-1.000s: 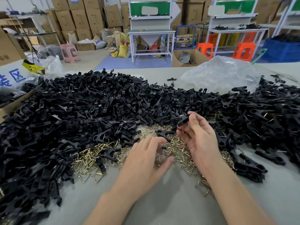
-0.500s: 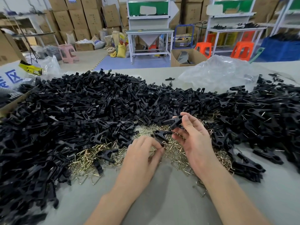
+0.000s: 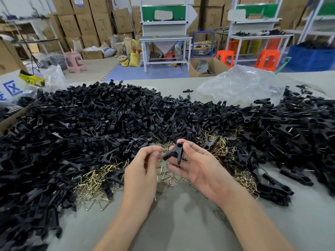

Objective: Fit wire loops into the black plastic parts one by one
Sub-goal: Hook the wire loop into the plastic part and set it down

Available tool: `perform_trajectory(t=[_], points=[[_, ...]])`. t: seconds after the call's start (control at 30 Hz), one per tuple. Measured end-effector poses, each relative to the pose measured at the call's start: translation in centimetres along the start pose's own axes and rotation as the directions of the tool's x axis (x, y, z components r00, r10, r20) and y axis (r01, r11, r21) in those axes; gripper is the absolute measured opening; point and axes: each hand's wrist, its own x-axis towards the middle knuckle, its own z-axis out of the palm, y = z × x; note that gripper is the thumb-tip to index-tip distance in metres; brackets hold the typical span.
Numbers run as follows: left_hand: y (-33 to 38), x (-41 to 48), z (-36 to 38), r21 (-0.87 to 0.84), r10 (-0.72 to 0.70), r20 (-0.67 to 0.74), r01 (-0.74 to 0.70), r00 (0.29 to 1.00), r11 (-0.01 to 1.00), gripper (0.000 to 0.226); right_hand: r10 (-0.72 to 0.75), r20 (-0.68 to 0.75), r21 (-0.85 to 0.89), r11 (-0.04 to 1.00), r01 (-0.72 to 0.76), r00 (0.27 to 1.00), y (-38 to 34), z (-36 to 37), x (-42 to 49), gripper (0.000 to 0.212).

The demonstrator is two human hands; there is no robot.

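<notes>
clear plastic bag [image 3: 241,84] on table [image 3: 181,225] | orange stools [image 3: 266,57] | pink stool [image 3: 74,61] | stacked cardboard boxes [image 3: 87,20] behind

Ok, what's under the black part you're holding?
Brass-coloured wire loops lie on the grey table beneath the black part gripped by the right hand. That hand covers part of the pile; what lies under the palm cannot be seen.
</notes>
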Motion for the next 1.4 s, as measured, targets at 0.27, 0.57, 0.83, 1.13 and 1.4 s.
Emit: perform_trajectory(t=[0.27,0.57,0.83,1.13,1.4], points=[[-0.5,0.0,-0.2,0.184,0.122,0.037,-0.126,0.992,0.975,0.019,0.034,0.038,0.050,0.998,-0.036,0.999,0.3,0.7,-0.3,0.016],[-0.2,0.0,-0.8,0.326,0.175,0.066,-0.187,0.982,0.927,0.003,0.013,-0.001,0.191,0.982,-0.013,1.000,0.0,0.8,-0.2,0.023],[1.0,0.7,-0.5,-0.377,-0.289,0.129,0.316,0.949,0.871,0.014,-0.048,-0.103,0.271,0.960,0.074,0.994,-0.4,0.6,-0.1,0.024],[2.0,0.7,-0.2,-0.621,-0.375,0.412,0.557,0.830,0.552,0.027,-0.089,-0.060,0.217,0.971,0.100,0.994,0.5,1.3,-0.1,0.029],[2.1,0.6,-0.1,-0.620,-0.366,0.392,0.536,0.844,0.573,0.024,-0.124,-0.052,0.174,0.976,0.132,0.991,0.8,1.2,0.0,0.027]])
